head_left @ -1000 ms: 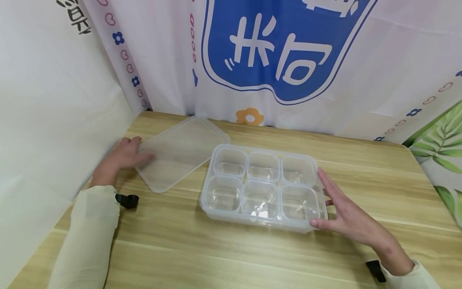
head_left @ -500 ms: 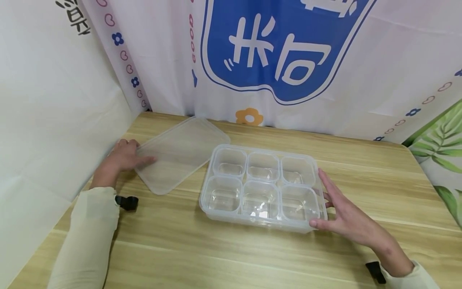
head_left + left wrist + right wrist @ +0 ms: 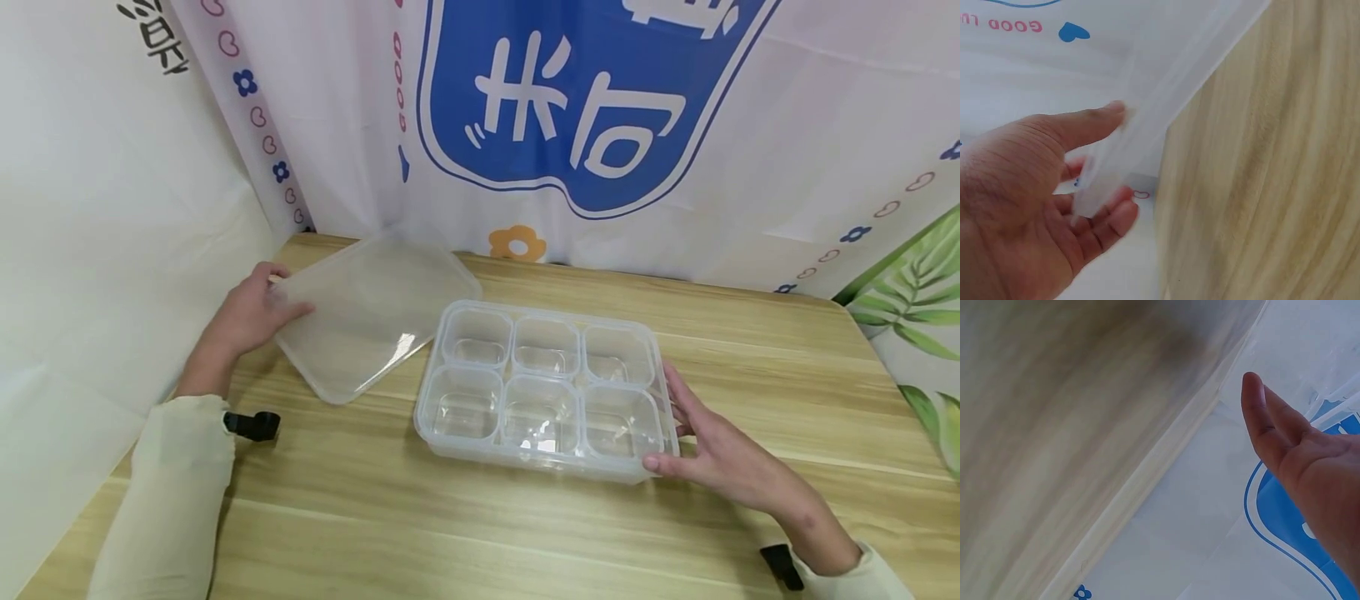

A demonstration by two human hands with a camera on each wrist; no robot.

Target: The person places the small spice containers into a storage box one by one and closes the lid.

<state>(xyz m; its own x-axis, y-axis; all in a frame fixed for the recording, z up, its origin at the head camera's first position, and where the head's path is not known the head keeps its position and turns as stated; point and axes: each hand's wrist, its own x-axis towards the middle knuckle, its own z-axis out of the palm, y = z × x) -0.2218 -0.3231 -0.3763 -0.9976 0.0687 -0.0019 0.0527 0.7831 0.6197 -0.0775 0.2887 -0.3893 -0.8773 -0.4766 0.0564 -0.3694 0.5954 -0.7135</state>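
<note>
My left hand (image 3: 252, 310) pinches the left end of a translucent plastic lid (image 3: 375, 304), thumb on top and fingers beneath. In the left wrist view the held lid (image 3: 1166, 81) stands tilted off the wooden surface, between thumb and fingers of the left hand (image 3: 1041, 187). A clear plastic box (image 3: 495, 450) with several square compartments sits right of the lid. At the box's right end, my right hand (image 3: 731, 458) rests with its thumb on the near corner and its fairly straight fingers along the side. Part of those fingers is hidden behind the box.
The wooden table (image 3: 420, 533) meets a printed curtain (image 3: 337, 150) at its back edge. A white sheet (image 3: 112, 208) borders the left side. Green leaf-patterned cloth (image 3: 918, 292) hangs at the right edge.
My left hand has moved slightly up and away, lifting and tilting the lid; a bright reflection now shows on it. The box stays in place, and my right hand has barely moved.
</note>
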